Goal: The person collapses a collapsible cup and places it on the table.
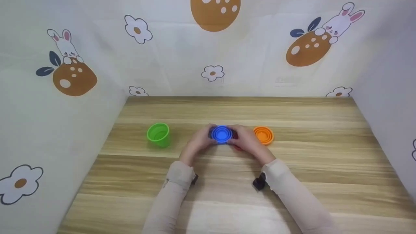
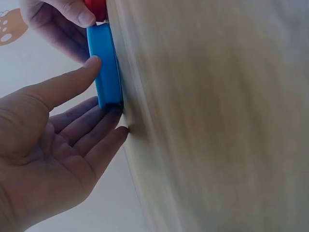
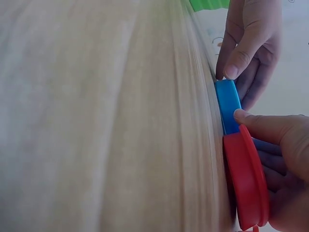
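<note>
A flattened blue collapsible cup (image 1: pixel 222 134) lies on the wooden table, its nested rings facing up. My left hand (image 1: pixel 202 138) holds it from the left, thumb on the near side and fingers around the far side. From the right, my right hand (image 1: pixel 246 139) grips the same cup, its thumb (image 3: pixel 246 115) on the cup's near side. A red collapsed cup (image 3: pixel 244 179) sits right beside the blue one, mostly hidden under my right hand in the head view.
An orange collapsed cup (image 1: pixel 263 135) lies just right of my right hand. Farther left stands a green cup (image 1: pixel 158 134), extended to full height. A patterned white sheet (image 1: pixel 175 65) rises behind the table (image 1: pixel 325 156) and along both sides.
</note>
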{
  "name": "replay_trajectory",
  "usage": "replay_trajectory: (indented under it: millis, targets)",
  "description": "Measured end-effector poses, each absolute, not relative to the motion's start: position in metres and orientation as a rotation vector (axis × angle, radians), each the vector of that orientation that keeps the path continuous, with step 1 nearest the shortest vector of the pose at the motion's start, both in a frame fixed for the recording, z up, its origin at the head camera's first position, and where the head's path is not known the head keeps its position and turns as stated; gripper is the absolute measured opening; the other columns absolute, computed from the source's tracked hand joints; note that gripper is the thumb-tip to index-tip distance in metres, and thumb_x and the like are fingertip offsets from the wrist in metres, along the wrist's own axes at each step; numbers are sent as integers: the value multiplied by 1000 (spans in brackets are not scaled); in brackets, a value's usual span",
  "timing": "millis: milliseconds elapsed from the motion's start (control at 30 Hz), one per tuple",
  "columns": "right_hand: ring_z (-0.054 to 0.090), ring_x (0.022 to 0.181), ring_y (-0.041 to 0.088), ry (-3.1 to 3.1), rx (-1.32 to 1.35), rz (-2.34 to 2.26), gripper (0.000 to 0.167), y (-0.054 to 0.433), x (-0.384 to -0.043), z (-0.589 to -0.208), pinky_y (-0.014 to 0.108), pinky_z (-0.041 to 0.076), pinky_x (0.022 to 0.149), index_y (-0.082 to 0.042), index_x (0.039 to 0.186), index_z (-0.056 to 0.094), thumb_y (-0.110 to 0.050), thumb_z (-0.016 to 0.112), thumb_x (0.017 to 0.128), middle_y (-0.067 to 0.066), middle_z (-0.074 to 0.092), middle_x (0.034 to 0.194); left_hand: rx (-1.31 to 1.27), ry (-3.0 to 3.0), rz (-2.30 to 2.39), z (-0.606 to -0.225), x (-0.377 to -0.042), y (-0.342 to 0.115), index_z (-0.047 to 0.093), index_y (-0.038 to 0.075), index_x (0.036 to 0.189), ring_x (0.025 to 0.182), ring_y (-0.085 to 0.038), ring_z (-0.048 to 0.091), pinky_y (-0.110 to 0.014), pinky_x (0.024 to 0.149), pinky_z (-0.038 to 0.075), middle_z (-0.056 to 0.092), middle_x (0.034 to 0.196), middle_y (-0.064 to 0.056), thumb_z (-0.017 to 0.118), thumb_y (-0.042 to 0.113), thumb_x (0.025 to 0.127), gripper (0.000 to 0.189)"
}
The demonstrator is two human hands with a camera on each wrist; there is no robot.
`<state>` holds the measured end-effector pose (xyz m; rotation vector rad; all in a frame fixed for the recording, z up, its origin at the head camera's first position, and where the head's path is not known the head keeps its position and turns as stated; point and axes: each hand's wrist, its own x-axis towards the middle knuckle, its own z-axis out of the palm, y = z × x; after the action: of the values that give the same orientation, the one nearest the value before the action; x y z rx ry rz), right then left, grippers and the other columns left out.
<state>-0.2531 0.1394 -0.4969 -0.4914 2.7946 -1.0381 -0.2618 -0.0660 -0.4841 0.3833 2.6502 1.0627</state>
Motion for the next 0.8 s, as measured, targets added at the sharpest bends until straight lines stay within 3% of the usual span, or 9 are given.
replay_trajectory:
  millis: [800]
  targets:
    - [56, 131, 32, 2818, -493, -1047, 56, 138, -252, -497, 49, 41, 115, -6, 140, 57, -17, 76, 88, 15, 60, 140, 375, 2647, 1038, -479, -262, -66, 52, 1, 139, 136, -36, 49, -48, 120, 35, 56, 142, -20, 77, 4, 83, 61]
